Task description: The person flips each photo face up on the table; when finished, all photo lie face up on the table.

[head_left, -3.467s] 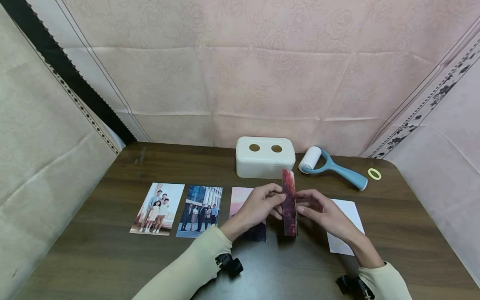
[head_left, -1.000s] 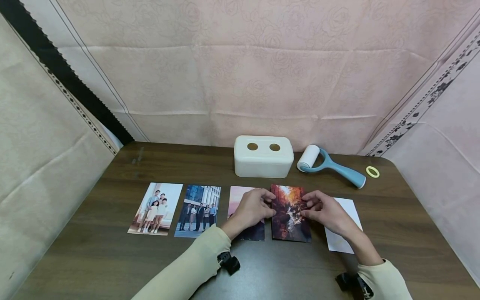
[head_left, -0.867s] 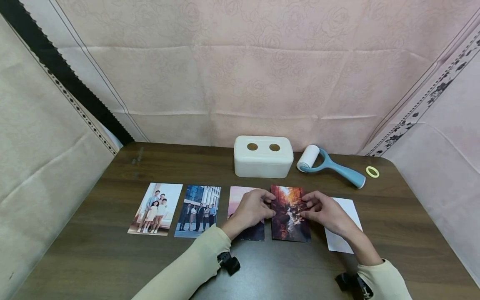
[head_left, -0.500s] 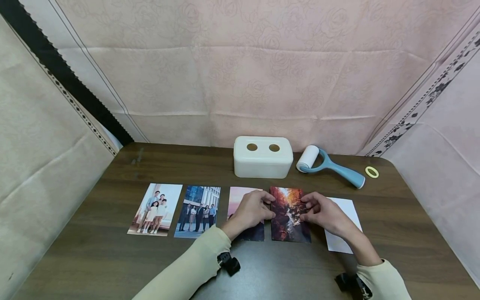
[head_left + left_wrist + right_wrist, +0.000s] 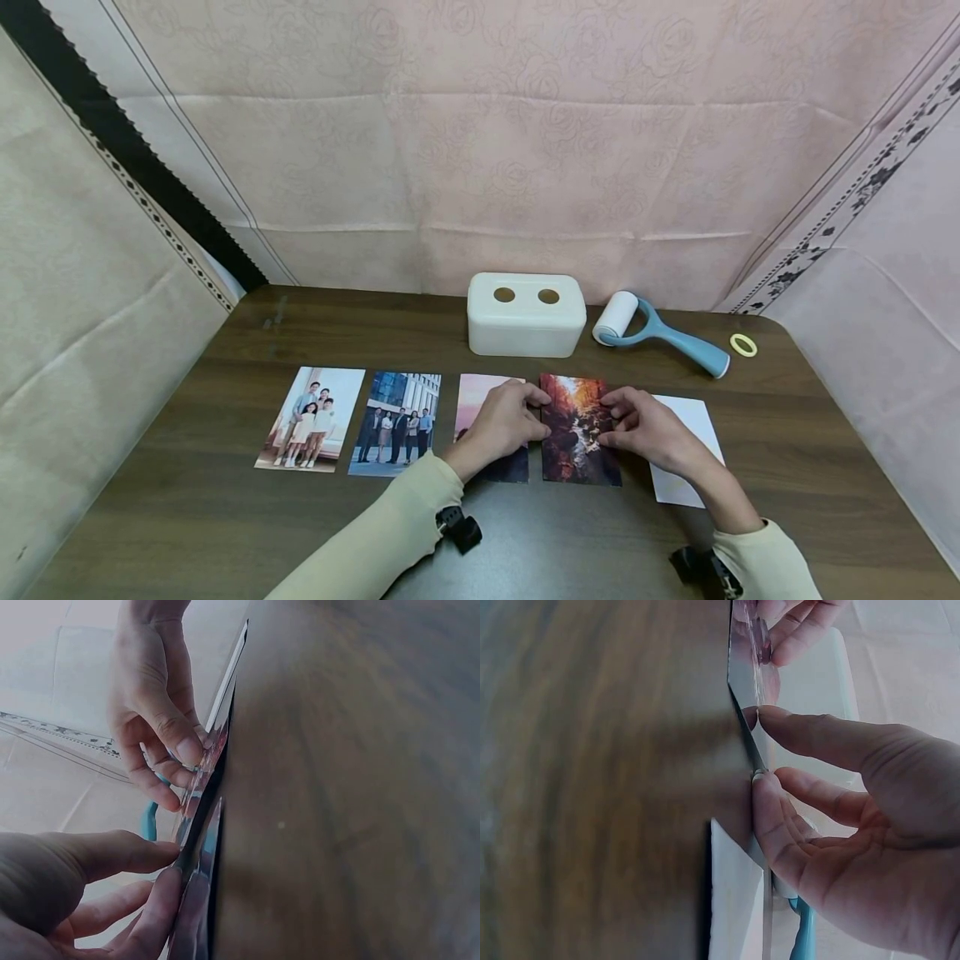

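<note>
A dark photo print (image 5: 581,458) with a red and orange forest scene lies face up between my hands at table height. At its left edge my left hand (image 5: 501,427) pinches it with thumb and fingers. My right hand (image 5: 654,427) pinches the right edge; in the right wrist view the photo's edge (image 5: 744,724) runs between thumb and fingertips. Beneath my left hand is a pink-and-dark photo (image 5: 480,390), partly covered. Past my right hand lies a white card (image 5: 693,421), partly under the wrist.
Left on the wooden table (image 5: 187,500) lie a family photo (image 5: 309,421) and a group photo (image 5: 396,425). At the back stand a white box with two holes (image 5: 527,325), a blue-handled lint roller (image 5: 663,329) and a yellow ring (image 5: 743,345).
Earlier the forest photo was held up nearly edge-on; it has since been lowered face up into the row. Over the last second both hands stay almost still, with the right fingers shifting slightly.
</note>
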Available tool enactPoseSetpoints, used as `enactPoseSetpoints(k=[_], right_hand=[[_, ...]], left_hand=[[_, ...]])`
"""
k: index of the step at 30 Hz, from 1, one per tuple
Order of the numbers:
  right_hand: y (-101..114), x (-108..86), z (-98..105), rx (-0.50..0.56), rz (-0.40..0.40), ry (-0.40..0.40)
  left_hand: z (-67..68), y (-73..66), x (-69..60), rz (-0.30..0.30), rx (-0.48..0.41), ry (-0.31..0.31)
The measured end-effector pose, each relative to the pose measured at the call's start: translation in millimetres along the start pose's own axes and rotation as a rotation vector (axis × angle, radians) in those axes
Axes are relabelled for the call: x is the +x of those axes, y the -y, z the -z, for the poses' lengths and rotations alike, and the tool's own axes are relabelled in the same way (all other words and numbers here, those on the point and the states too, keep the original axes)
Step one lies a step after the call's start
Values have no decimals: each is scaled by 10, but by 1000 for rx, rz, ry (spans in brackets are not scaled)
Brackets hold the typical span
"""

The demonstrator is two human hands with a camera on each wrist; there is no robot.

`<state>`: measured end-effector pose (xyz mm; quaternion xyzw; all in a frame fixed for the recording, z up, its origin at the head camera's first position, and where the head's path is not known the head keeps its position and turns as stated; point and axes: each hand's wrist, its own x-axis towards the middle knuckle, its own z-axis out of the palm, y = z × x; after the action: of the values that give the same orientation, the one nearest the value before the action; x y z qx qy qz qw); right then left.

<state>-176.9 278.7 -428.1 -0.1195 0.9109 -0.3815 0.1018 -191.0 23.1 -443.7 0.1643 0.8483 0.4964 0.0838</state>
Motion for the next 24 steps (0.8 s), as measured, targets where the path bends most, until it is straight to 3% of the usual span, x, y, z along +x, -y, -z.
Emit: enactPoseSetpoints(k=[10, 24], right_hand=[[3, 13, 2, -38, 7, 13], [-9, -1, 39, -10, -1, -8]], left_hand=[[-13, 7, -6, 9, 16, 2], [-19, -37, -8, -30, 0, -5]])
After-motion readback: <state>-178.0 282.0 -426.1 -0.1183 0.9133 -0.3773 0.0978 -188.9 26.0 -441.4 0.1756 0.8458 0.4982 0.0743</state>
